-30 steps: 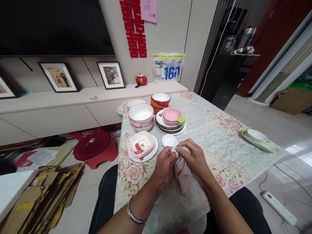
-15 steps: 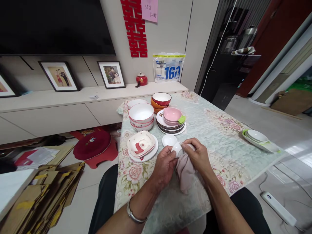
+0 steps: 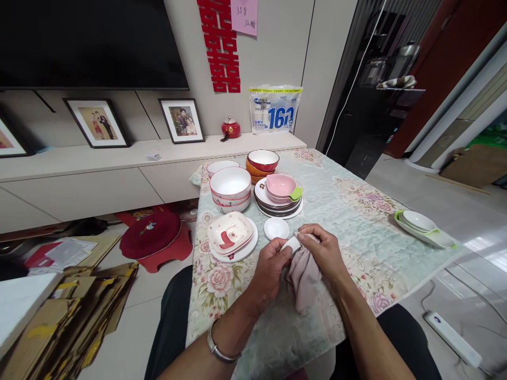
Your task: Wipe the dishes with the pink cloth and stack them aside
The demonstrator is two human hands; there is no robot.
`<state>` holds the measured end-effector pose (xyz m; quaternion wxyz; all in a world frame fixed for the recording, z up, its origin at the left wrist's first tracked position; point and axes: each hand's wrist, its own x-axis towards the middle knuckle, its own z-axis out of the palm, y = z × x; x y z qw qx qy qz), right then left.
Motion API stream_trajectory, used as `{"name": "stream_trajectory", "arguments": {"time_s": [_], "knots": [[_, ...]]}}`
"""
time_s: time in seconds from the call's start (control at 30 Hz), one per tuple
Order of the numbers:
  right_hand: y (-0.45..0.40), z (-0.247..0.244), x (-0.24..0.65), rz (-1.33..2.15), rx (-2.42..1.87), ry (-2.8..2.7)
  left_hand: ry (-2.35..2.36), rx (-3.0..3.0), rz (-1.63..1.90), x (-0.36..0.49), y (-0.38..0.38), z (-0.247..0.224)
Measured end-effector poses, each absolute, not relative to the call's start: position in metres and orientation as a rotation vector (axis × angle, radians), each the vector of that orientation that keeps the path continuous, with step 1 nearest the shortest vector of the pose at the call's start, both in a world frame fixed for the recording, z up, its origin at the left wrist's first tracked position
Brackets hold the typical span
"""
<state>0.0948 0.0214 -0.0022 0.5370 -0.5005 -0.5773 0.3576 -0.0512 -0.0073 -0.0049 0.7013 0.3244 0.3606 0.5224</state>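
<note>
My left hand (image 3: 270, 269) pinches a small white dish (image 3: 292, 245) by its edge. My right hand (image 3: 322, 252) is closed on a pale pink cloth (image 3: 306, 274), pressed against the dish's right side; the cloth hangs below. Just behind my hands lies another small white dish (image 3: 276, 228). To its left a square patterned bowl (image 3: 229, 232) rests on a white plate (image 3: 250, 247). Farther back are stacked white bowls with red rims (image 3: 230, 184), and a pile of plates (image 3: 278, 208) topped by pink bowls (image 3: 281, 186).
The flowered tablecloth (image 3: 332, 200) extends right to a long dish with small bowls (image 3: 420, 227). Orange and red bowls (image 3: 261, 163) stand at the back. Left of the table are a red stool (image 3: 152, 240) and flattened cardboard (image 3: 75, 322).
The dish in my left hand has tilted, so it shows more edge-on. The cloth and my right hand have shifted slightly to the right.
</note>
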Motion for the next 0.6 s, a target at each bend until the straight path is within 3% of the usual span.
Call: {"name": "stream_trajectory", "arguments": {"time_s": [0.17,0.47,0.6], "knots": [[0.01,0.008,0.08,0.598,-1.161,-1.648,0.757,0.71,1.194,-0.052,-0.006,-0.008],[0.021,-0.004,0.092,0.742,-1.328,-1.34,0.77,0.657,1.199,-0.052,-0.005,-0.004],[0.014,0.002,0.084,0.681,-1.248,-1.505,0.754,0.583,1.206,-0.051,-0.006,0.001]]}}
